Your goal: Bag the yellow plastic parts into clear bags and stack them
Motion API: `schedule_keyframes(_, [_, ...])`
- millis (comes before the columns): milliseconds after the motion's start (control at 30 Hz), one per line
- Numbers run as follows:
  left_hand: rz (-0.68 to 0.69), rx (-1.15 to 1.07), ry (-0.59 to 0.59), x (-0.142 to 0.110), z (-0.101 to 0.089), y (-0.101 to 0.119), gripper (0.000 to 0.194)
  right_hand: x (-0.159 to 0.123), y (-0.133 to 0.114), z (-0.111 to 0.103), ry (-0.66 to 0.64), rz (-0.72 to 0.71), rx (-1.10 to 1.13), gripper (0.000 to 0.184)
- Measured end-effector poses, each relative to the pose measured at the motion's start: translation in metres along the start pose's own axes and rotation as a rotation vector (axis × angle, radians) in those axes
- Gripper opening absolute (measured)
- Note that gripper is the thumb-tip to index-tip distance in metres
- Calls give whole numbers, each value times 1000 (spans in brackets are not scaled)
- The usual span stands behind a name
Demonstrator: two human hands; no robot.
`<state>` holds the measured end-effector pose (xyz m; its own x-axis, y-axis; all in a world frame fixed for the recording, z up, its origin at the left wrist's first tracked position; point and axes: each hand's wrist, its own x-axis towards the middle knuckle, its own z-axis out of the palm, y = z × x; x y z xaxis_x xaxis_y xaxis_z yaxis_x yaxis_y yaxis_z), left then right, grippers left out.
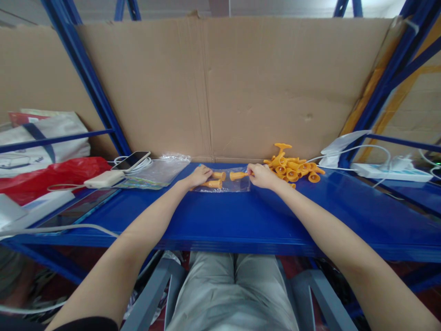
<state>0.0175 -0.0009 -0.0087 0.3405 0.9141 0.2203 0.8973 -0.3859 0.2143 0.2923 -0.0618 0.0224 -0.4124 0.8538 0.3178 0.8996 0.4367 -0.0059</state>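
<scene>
My left hand (200,176) is closed at the left end of a clear plastic bag (237,187) lying flat on the blue tabletop. Two orange flared plastic pieces (214,184) stick out beside and below its fingers; whether they lie inside the bag or on it, I cannot tell. At the bag's right end, my right hand (261,176) pinches the thin end of another orange flared piece (237,175), whose wide end points left. A heap of similar orange pieces (291,168) lies just right of that hand, some showing hollow round ends.
Left on the blue table (227,220) are a phone (132,161), a white power bank (104,179), plastic sleeves (155,172) and a dark tablet (79,209). A power strip (392,172) with cables lies at right. Cardboard (258,92) walls the back between blue posts.
</scene>
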Motion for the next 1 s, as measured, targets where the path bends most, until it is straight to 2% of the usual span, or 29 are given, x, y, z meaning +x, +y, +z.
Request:
schedule_keyframes(200, [-11,-140,37,-4,2,5,42,-1,-8,2,52,39,-58,21])
schedule_keyframes(433, [-45,-225,24,-4,5,15,49,-3,-21,9,75,105,-91,26])
schedule_keyframes(633, [-81,-268,79,-5,6,20,50,3,-17,24,120,51,44,23])
schedule_keyframes(733, [-118,-234,152,-5,5,22,50,10,-8,35,142,-32,179,25])
schedule_keyframes(833, [-211,-136,226,-7,5,23,48,16,1,43,173,-85,275,32])
schedule_keyframes(900, [-284,-70,229,-8,5,23,46,18,5,46,193,-56,310,31])
schedule_keyframes(1000, [-357,-17,174,-12,3,26,45,20,7,44,185,-16,349,31])
